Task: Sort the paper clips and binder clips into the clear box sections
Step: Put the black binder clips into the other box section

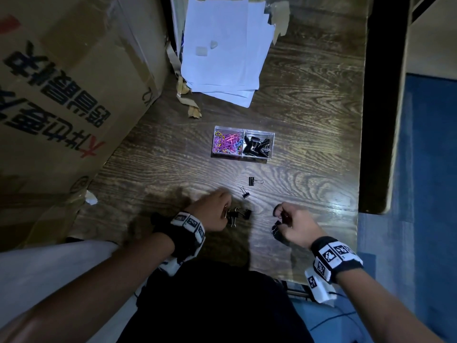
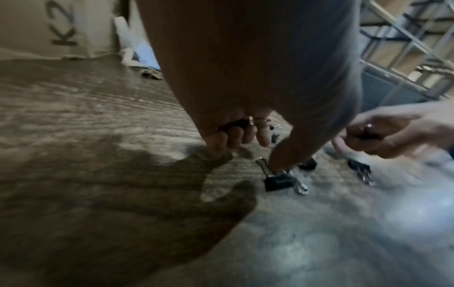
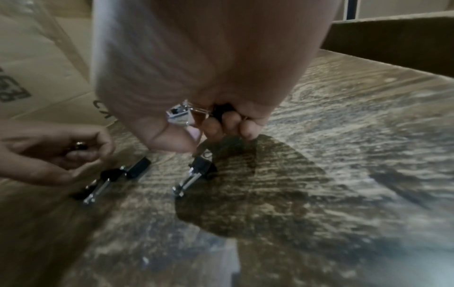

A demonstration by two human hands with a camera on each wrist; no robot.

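My left hand (image 1: 214, 209) is curling around a binder clip (image 2: 237, 124) low over the worktop (image 1: 309, 120), and my right hand (image 1: 294, 225) is gripping another clip (image 3: 221, 110) — loose black clips (image 1: 238, 215) are lying just beside both. The clear box (image 1: 242, 144) is sitting farther away, paper clips (image 1: 226, 143) filling its left section, binder clips its right.

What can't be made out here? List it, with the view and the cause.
- Head view: how many binder clips the left hand grips; its curled fingers cover them.
- Head view: what the right hand holds beyond one clip; the fist hides it.
- Head view: clip count in the clear box; too small, piled together.
- Both wrist views: clip details on the table; motion blur.
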